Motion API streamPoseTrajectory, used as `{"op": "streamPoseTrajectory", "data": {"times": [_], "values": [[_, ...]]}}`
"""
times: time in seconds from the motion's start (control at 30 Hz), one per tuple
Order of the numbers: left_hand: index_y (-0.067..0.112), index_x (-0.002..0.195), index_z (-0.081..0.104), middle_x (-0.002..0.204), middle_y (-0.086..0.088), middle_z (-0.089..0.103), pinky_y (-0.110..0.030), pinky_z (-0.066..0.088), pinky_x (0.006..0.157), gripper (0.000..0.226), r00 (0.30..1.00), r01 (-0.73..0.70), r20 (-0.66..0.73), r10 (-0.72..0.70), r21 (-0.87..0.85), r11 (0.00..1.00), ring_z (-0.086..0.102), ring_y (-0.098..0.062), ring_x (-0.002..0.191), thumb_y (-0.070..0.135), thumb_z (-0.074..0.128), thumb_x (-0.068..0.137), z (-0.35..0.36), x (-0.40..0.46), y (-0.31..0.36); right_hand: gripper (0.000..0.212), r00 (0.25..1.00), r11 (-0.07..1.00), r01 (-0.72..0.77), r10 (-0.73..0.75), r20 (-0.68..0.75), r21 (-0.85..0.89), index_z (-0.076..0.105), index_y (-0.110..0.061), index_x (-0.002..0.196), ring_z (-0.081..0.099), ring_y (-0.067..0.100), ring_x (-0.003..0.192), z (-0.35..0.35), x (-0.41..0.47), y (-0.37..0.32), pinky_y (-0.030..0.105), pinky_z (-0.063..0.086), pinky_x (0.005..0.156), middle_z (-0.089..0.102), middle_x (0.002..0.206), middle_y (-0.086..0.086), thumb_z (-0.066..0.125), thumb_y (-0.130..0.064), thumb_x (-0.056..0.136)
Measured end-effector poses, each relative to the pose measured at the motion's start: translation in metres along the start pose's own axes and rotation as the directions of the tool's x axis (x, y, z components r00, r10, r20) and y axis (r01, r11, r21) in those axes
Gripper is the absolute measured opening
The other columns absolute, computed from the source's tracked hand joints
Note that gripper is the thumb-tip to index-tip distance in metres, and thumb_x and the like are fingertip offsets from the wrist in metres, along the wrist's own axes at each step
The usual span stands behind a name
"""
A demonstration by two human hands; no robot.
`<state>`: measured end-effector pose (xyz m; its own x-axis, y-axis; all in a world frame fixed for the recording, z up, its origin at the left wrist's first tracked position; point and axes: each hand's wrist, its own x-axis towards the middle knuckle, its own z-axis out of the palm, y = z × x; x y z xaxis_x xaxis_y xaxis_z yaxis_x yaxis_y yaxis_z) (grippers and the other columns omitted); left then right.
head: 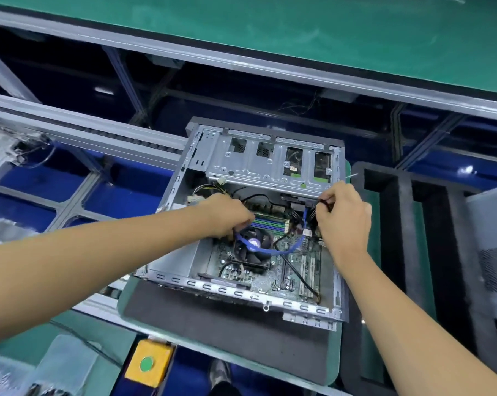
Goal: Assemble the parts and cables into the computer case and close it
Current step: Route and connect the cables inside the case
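An open grey computer case (181,172) lies on its side on a dark mat, its motherboard (273,270) and black CPU fan (254,247) exposed. A metal drive cage (258,164) fills the far half. A blue data cable (273,250) loops over the fan from one hand to the other. My left hand (227,214) grips one end of the blue cable above the memory slots. My right hand (341,215) pinches a black connector with dark wires at the case's right side, just below the drive cage.
A black foam tray (399,212) with slots stands right of the case, a grey panel (490,252) beyond it. A yellow box with a green button (147,364) sits at the front. Conveyor rails (84,132) run to the left, a green bench (298,32) behind.
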<state>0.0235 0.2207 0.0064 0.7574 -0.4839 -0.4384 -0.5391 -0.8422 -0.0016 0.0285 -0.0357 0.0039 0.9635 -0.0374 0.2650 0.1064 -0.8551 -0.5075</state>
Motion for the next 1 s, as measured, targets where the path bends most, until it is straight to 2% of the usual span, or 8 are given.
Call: {"op": "streamPoseTrajectory", "data": {"times": [0.1, 0.23, 0.4, 0.5, 0.57, 0.67, 0.87, 1.0], "values": [[0.025, 0.095, 0.055, 0.082, 0.007, 0.059, -0.032, 0.046, 0.062, 0.023, 0.999, 0.003, -0.045, -0.004, -0.011, 1.0, 0.06, -0.022, 0.079, 0.006, 0.063, 0.084, 0.001, 0.0, -0.006, 0.027, 1.0, 0.999, -0.003, 0.002, 0.021, 0.05, 0.053, -0.03, 0.086, 0.058, 0.013, 0.084, -0.001, -0.001, -0.002, 0.028, 0.026, 0.083, 0.061, 0.091, -0.011, 0.067, -0.008, 0.084], [0.031, 0.103, 0.059, 0.08, 0.014, 0.058, -0.027, 0.031, 0.056, 0.017, 0.997, -0.029, -0.073, 0.028, -0.006, 1.0, 0.059, -0.017, 0.08, 0.02, 0.065, 0.091, -0.006, 0.002, -0.008, 0.024, 1.0, 0.99, -0.021, 0.018, 0.022, 0.136, 0.056, -0.03, 0.084, 0.058, 0.007, 0.08, -0.003, -0.003, -0.002, 0.035, 0.045, 0.085, 0.062, 0.088, -0.015, 0.068, -0.01, 0.081], [0.042, 0.088, 0.064, 0.077, 0.027, 0.069, -0.024, 0.036, 0.06, 0.014, 0.999, -0.03, -0.044, 0.016, -0.343, 0.939, 0.06, 0.006, 0.076, 0.036, 0.076, 0.088, -0.024, -0.005, -0.033, 0.019, 0.999, 0.979, -0.049, 0.044, 0.029, 0.199, 0.057, -0.028, 0.087, 0.058, 0.006, 0.081, -0.001, -0.004, -0.002, 0.031, 0.05, 0.074, 0.061, 0.087, -0.014, 0.062, -0.011, 0.081], [0.027, 0.097, 0.07, 0.087, 0.008, 0.077, -0.023, 0.051, 0.071, 0.007, 0.997, -0.079, -0.049, 0.067, -0.805, 0.588, 0.068, -0.008, 0.078, 0.021, 0.072, 0.094, -0.033, -0.008, -0.037, 0.02, 0.999, 0.964, -0.04, 0.035, 0.027, 0.265, 0.054, -0.026, 0.086, 0.056, 0.004, 0.075, 0.0, -0.005, -0.001, 0.024, 0.043, 0.068, 0.058, 0.083, -0.012, 0.058, -0.008, 0.078], [0.017, 0.101, 0.068, 0.09, 0.0, 0.078, -0.029, 0.053, 0.067, 0.003, 0.997, -0.081, -0.075, 0.031, -0.908, 0.412, 0.067, -0.015, 0.078, 0.016, 0.067, 0.098, -0.031, -0.003, -0.031, 0.021, 0.999, 0.941, -0.048, 0.046, 0.013, 0.336, 0.051, -0.027, 0.085, 0.051, 0.003, 0.067, -0.001, -0.006, -0.001, 0.017, 0.039, 0.065, 0.054, 0.076, -0.014, 0.055, -0.009, 0.076], [0.015, 0.098, 0.067, 0.085, 0.0, 0.077, -0.023, 0.052, 0.053, 0.004, 0.993, -0.114, -0.119, -0.006, -0.96, 0.255, 0.065, -0.009, 0.071, 0.012, 0.065, 0.099, -0.022, 0.011, -0.006, 0.021, 0.998, 0.926, -0.061, 0.058, 0.021, 0.372, 0.046, -0.032, 0.086, 0.048, 0.003, 0.059, -0.002, -0.007, 0.0, 0.011, 0.036, 0.059, 0.049, 0.066, -0.014, 0.052, -0.015, 0.075], [0.012, 0.096, 0.063, 0.083, -0.002, 0.078, -0.023, 0.062, 0.062, 0.003, 0.998, -0.058, -0.056, -0.024, -0.99, -0.125, 0.074, -0.013, 0.07, 0.013, 0.063, 0.099, -0.008, 0.038, 0.042, 0.018, 0.994, 0.873, -0.094, 0.105, 0.003, 0.479, 0.048, -0.029, 0.086, 0.047, 0.003, 0.057, -0.003, -0.006, 0.004, 0.015, 0.04, 0.058, 0.058, 0.078, -0.017, 0.052, -0.013, 0.078], [0.012, 0.093, 0.064, 0.086, -0.007, 0.077, -0.022, 0.062, 0.066, 0.006, 0.999, -0.046, -0.051, 0.012, -0.961, -0.273, 0.074, -0.012, 0.071, 0.015, 0.062, 0.098, -0.011, 0.039, 0.041, 0.015, 0.993, 0.854, -0.099, 0.121, -0.011, 0.511, 0.05, -0.035, 0.084, 0.051, 0.001, 0.063, -0.002, -0.003, 0.007, 0.018, 0.041, 0.06, 0.061, 0.082, -0.019, 0.05, -0.022, 0.076]]}}
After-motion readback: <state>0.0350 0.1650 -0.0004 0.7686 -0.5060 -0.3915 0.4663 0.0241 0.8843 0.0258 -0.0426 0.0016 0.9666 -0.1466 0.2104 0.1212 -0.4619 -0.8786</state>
